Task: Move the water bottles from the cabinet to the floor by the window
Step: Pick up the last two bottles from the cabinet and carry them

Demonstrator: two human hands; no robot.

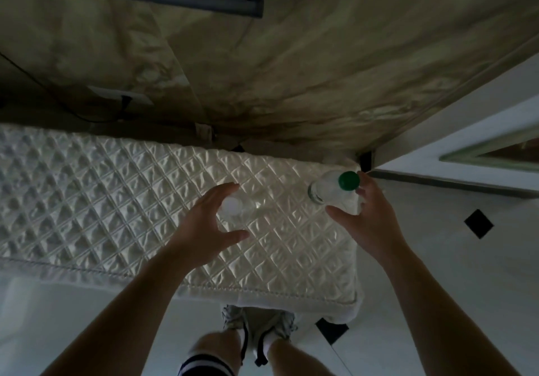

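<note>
We are at the pick-up, with both bottles on the quilt-covered cabinet (116, 200). Our right hand (367, 218) grips the green-capped bottle (323, 190) near the cabinet's right end. Our left hand (201, 224) hovers, fingers spread wide, around the white-capped bottle (232, 207), not yet closed. Next, we judge, the left must close, then both bottles lift clear for the floor by the window.
</note>
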